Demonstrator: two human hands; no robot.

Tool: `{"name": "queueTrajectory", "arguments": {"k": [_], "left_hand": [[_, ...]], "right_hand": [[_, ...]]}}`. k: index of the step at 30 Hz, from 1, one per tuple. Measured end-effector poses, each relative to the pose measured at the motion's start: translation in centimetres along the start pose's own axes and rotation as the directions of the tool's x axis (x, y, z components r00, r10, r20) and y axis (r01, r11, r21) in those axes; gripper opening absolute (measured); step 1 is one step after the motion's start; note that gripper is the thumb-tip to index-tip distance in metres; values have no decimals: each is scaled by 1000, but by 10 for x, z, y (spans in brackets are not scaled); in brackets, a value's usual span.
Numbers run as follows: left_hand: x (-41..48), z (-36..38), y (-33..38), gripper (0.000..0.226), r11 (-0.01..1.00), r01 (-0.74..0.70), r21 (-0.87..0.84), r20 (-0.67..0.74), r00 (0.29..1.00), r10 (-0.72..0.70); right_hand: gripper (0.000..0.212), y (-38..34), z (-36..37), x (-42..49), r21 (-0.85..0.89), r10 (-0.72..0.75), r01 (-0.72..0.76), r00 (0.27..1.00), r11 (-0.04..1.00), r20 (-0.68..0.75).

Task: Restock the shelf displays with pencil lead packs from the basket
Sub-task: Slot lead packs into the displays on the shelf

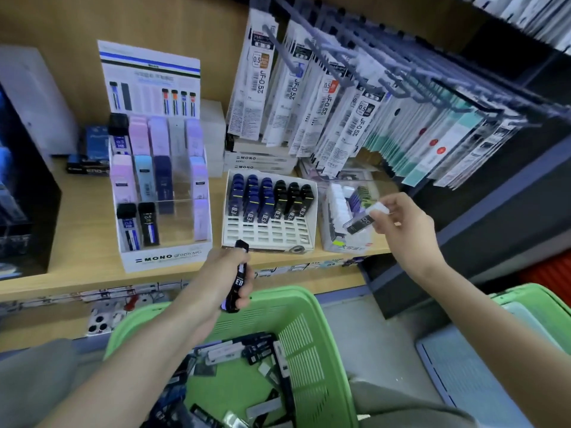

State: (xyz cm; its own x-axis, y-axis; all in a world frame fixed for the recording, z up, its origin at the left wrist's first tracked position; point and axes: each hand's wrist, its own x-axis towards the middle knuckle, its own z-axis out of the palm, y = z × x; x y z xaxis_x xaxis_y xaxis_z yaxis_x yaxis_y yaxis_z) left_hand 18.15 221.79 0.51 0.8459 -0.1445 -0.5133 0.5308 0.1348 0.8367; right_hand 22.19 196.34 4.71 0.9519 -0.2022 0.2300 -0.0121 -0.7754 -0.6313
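Note:
My left hand (224, 274) grips a few black pencil lead packs (238, 278) just above the far rim of the green basket (304, 307), in front of the shelf edge. My right hand (404, 225) pinches a white-capped lead pack (363, 219) over the clear display box (335, 217) at the shelf's right. Several loose lead packs (247, 353) lie in the basket. A white slotted tray (268, 234) holds blue and black packs at its back, with empty front slots. The MONO graph display (160, 180) stands to its left.
Refill packs hang on hooks (340, 97) above the right of the wooden shelf (80, 245). MONO boxes (256, 162) are stacked behind the tray. A dark box (21, 193) stands at the far left. A second green basket (537, 301) sits at the right.

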Motion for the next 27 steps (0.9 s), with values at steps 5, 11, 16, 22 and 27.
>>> {"name": "queueTrajectory", "arguments": {"k": [5,11,16,22,27], "left_hand": [[8,12,-3,11,1000,15,-16,-11,1000,-15],[19,19,-7,23,1000,24,12,-4,1000,-24],[22,23,-8,18,1000,31,2,-9,999,-31],[25,26,-10,16,1000,13,-11,14,1000,-13],[26,26,-13,16,1000,-18,3,44,999,18]], "right_hand": [[8,18,11,8,-77,-80,84,995,993,57],[7,34,27,16,-147,-123,147,979,978,163],[13,43,36,23,-152,-107,131,981,980,160],[7,50,44,20,-183,-190,209,975,961,116],[10,53,48,18,-165,-185,196,980,967,76]]}}
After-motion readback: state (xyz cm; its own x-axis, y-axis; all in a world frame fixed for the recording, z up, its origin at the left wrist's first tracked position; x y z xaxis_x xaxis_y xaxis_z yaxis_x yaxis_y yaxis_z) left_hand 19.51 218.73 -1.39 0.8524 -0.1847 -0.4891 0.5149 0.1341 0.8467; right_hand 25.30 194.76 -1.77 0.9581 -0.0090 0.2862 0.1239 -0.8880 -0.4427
